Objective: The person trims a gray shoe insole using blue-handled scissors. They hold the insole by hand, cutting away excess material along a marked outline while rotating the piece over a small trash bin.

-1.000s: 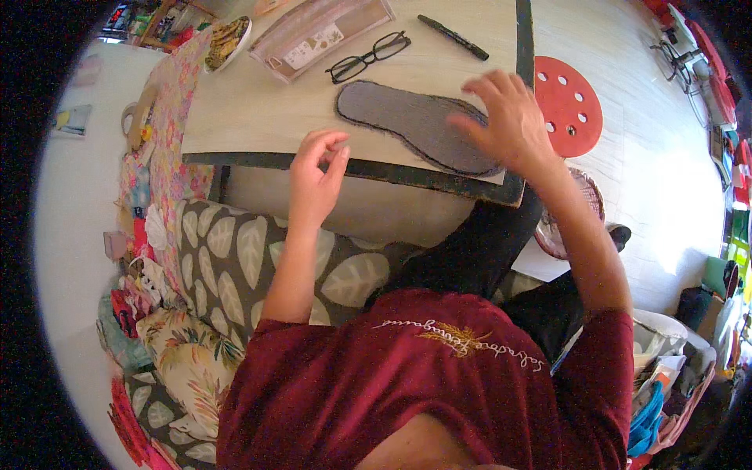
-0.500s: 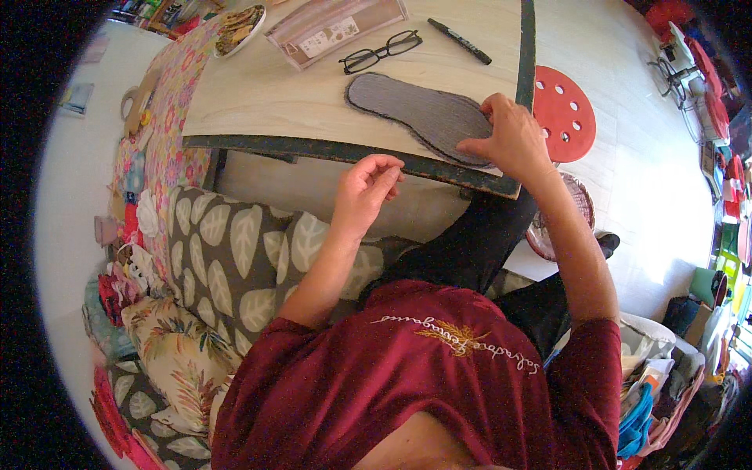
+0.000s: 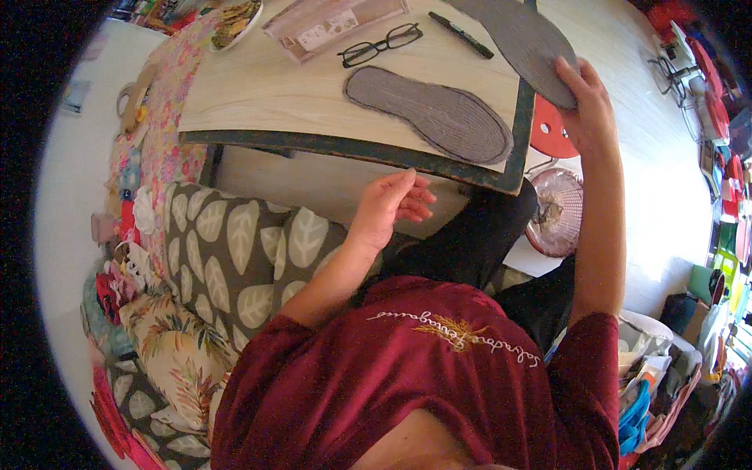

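Note:
My right hand grips the heel end of a grey shoe insole, thumb on one side and fingers at its edge, raised over the table's right corner. A second grey insole with a dark stitched edge lies flat on the table near its front right corner. In front of the table edge, my left hand hovers open with slightly curled fingers and holds nothing. The raised insole's far end runs out of the top of the view.
Black-framed glasses, a black marker and a clear pinkish pouch lie behind the insole. A plate of food stands far left. Right of the table are a red stool and a lined wastebasket. A leaf-patterned sofa is close by.
My right hand has lifted one insole off the other and carried it up and to the right. My left hand has shifted slightly right and its fingers have opened.

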`<state>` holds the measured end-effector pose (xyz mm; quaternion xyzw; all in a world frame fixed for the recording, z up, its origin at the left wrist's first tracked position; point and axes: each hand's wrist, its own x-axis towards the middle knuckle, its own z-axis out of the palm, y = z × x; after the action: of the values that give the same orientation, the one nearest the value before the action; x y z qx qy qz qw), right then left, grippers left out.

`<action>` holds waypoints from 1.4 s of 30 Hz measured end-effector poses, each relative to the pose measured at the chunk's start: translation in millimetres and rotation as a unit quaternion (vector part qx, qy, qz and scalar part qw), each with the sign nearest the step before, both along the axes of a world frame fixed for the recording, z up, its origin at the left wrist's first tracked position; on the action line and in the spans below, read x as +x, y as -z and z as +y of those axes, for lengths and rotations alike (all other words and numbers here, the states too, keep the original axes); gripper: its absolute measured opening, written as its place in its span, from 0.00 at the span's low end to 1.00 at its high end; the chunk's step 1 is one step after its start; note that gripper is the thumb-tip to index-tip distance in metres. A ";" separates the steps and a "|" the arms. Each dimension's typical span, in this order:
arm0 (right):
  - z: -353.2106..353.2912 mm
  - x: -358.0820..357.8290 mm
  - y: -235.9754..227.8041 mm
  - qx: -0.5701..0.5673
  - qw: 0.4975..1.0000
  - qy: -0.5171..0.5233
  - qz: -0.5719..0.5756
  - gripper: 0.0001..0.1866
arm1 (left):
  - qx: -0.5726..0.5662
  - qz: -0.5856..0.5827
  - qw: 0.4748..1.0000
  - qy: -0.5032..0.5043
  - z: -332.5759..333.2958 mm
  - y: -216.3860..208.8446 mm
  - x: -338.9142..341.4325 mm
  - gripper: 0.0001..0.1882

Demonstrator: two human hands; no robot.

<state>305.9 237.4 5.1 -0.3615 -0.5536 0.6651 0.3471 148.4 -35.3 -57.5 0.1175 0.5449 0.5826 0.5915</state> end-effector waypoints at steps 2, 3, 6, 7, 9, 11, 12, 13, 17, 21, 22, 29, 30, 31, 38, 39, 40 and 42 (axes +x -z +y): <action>-16.8 27.9 7.5 -0.033 0.999 0.036 0.017 0.15 | -0.014 -0.014 1.000 0.002 6.9 -3.8 1.2 0.14; -27.4 46.7 10.7 -0.038 0.997 0.067 0.031 0.14 | -0.021 -0.021 1.000 0.008 12.3 -8.2 4.0 0.15; -38.7 132.6 32.1 0.003 0.991 0.129 -0.030 0.13 | 0.049 0.216 0.973 0.061 27.1 -26.6 8.2 0.11; -49.5 169.8 32.8 0.023 0.985 0.152 -0.075 0.13 | 0.075 0.305 0.948 0.053 30.7 -31.1 8.8 0.07; -67.2 220.5 23.6 0.086 0.961 0.191 -0.179 0.16 | 0.103 0.592 0.796 0.066 43.4 -46.7 -2.1 0.08; -88.6 261.7 12.6 0.089 0.942 0.240 -0.218 0.15 | 0.197 0.735 0.626 0.172 59.4 -63.0 -17.4 0.24; -102.5 279.3 9.4 0.082 0.935 0.265 -0.219 0.15 | 0.194 0.767 0.563 0.237 63.6 -69.6 -20.6 0.34; -112.7 297.9 10.1 0.076 0.928 0.291 -0.221 0.14 | 0.178 0.778 0.524 0.300 71.1 -70.6 -21.5 0.42; -169.6 381.6 19.6 0.020 0.910 0.385 -0.156 0.15 | 0.137 0.798 0.433 0.397 68.1 -68.3 -2.3 0.51; -244.4 471.9 25.1 -0.112 0.860 0.496 -0.050 0.17 | 0.159 0.798 0.430 0.392 62.5 -52.3 5.6 0.50; -261.0 484.3 25.6 -0.142 0.832 0.529 -0.088 0.17 | 0.160 0.802 0.423 0.389 64.9 -49.9 2.2 0.49; -322.7 570.4 41.8 -0.180 0.766 0.595 -0.164 0.21 | 0.185 0.817 0.405 0.368 75.9 -40.1 -5.8 0.42; -321.8 575.4 45.2 -0.178 0.739 0.603 -0.243 0.22 | 0.194 0.813 0.411 0.363 76.1 -41.3 -8.9 0.41; -322.3 583.9 44.2 -0.173 0.704 0.607 -0.324 0.24 | 0.201 0.814 0.407 0.363 75.6 -40.9 -7.9 0.38; -282.7 484.5 78.2 0.113 0.676 0.412 -0.600 0.14 | 0.218 0.818 0.420 0.326 62.5 -40.0 -3.4 0.18; -285.3 472.1 107.7 0.091 0.782 0.292 -0.543 0.12 | 0.213 0.816 0.435 0.317 62.4 -38.8 -6.0 0.16; -285.5 440.5 115.6 0.073 0.786 0.123 -0.601 0.12 | 0.187 0.821 0.451 0.295 62.0 -41.3 -9.7 0.15; -310.8 392.1 137.4 0.023 0.789 0.067 -0.610 0.12 | 0.137 0.827 0.489 0.242 58.9 -47.5 -18.8 0.14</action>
<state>698.0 -73.4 -132.2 -0.7197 -0.6400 0.2687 -0.0109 129.7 23.6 -10.0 0.7525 0.6467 0.1191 -0.0366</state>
